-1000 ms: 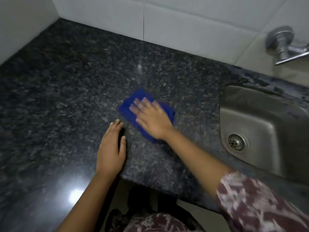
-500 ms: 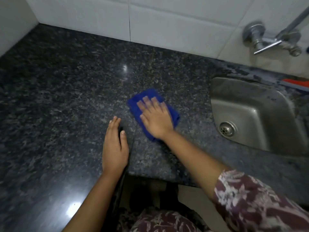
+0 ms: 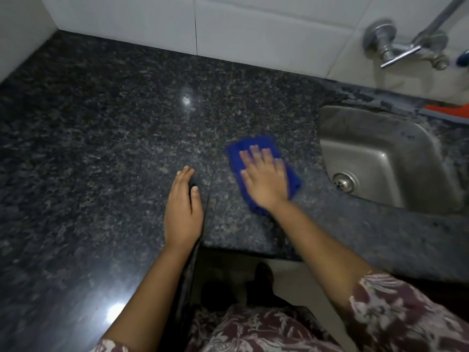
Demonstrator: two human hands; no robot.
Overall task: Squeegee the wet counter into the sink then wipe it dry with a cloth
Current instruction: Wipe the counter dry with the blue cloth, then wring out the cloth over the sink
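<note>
A blue cloth (image 3: 253, 146) lies flat on the dark speckled granite counter (image 3: 101, 128), a short way left of the steel sink (image 3: 375, 148). My right hand (image 3: 265, 180) presses palm-down on the cloth with fingers spread, covering most of it. My left hand (image 3: 183, 212) rests flat on the counter near its front edge, fingers together, holding nothing. An orange-red squeegee (image 3: 454, 109) shows partly behind the sink at the right edge.
A chrome tap (image 3: 403, 48) juts from the white tiled wall (image 3: 253, 26) above the sink. The sink drain (image 3: 344, 181) sits at its near left. The counter's front edge (image 3: 243, 251) runs just below my hands, with floor beneath.
My right hand has slid the cloth to the right, closer to the sink. My left hand has stayed flat in the same spot. The view has shifted, showing more of the tap.
</note>
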